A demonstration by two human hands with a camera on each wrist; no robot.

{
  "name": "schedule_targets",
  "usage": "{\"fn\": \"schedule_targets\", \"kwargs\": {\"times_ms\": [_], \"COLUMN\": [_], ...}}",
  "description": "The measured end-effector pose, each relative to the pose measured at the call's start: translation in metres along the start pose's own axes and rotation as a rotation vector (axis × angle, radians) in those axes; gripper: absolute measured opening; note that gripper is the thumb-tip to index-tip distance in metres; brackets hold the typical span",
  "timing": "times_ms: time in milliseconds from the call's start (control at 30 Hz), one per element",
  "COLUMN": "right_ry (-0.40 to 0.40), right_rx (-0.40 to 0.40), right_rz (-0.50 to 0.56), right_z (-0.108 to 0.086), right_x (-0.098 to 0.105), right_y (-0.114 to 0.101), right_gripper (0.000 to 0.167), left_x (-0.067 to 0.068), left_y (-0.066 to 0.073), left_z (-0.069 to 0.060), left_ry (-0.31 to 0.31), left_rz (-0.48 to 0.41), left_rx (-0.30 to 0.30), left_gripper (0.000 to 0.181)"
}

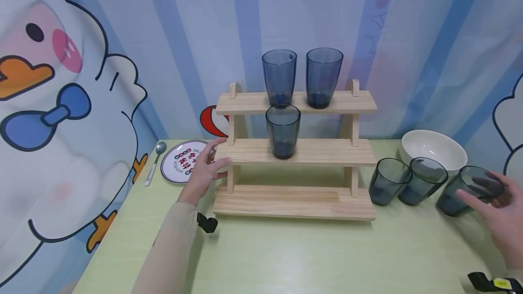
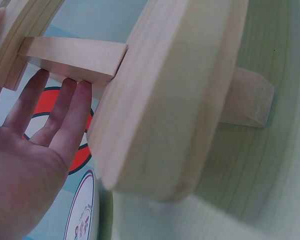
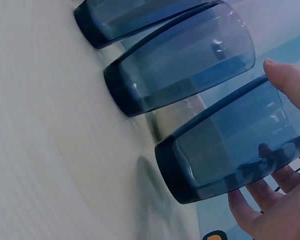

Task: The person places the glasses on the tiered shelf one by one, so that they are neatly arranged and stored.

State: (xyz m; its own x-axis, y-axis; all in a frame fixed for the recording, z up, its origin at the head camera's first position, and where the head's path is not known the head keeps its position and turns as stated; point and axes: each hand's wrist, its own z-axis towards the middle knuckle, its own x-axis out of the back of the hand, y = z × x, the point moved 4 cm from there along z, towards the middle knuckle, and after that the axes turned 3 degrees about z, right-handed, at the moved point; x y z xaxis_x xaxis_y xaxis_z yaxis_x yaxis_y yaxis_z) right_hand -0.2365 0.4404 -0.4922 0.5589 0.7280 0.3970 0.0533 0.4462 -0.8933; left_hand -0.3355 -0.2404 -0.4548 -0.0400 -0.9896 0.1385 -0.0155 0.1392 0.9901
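At the right, my right hand (image 1: pixel 502 210) grips a tilted blue-grey drinking glass (image 3: pixel 225 145), thumb on one side and fingers on the other. Whether its base touches the table is hard to tell. Two matching glasses, one (image 1: pixel 390 183) by the rack and another (image 1: pixel 422 180) in the middle, stand beside it. My left hand (image 2: pixel 35 150) holds the left end of the three-tier wooden display rack (image 1: pixel 294 201), its thumb above the middle board and fingertips against the upright below. Two glasses (image 1: pixel 279 76) (image 1: pixel 324 76) stand on the top tier; one glass (image 1: pixel 283 133) is on the middle tier.
A white bowl (image 1: pixel 433 149) sits behind the right-hand glasses. Left of the rack lie a printed plate (image 1: pixel 173 162) and a spoon (image 1: pixel 154 164). A duck-patterned cloth (image 1: pixel 192 58) hangs behind the pale green table (image 1: pixel 286 257).
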Motion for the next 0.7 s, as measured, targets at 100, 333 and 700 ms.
{"fn": "schedule_targets", "kwargs": {"times_ms": [100,333,700], "right_ry": [0.026,0.042,0.066], "right_rx": [0.008,0.141,0.147], "right_rz": [-0.028,0.079,0.175], "right_z": [0.013,0.026,-0.024], "right_x": [0.004,0.018,0.022], "right_y": [0.026,0.04,-0.071], "right_gripper": [0.078,0.074,0.069], "left_x": [-0.001,0.0,-0.002], "left_y": [0.001,0.001,0.002], "left_z": [-0.001,0.0,-0.002], "left_ry": [-0.006,-0.007,-0.016], "left_rz": [-0.001,0.009,0.003], "left_rx": [-0.009,-0.016,-0.022], "left_gripper": [0.064,0.065,0.064]}}
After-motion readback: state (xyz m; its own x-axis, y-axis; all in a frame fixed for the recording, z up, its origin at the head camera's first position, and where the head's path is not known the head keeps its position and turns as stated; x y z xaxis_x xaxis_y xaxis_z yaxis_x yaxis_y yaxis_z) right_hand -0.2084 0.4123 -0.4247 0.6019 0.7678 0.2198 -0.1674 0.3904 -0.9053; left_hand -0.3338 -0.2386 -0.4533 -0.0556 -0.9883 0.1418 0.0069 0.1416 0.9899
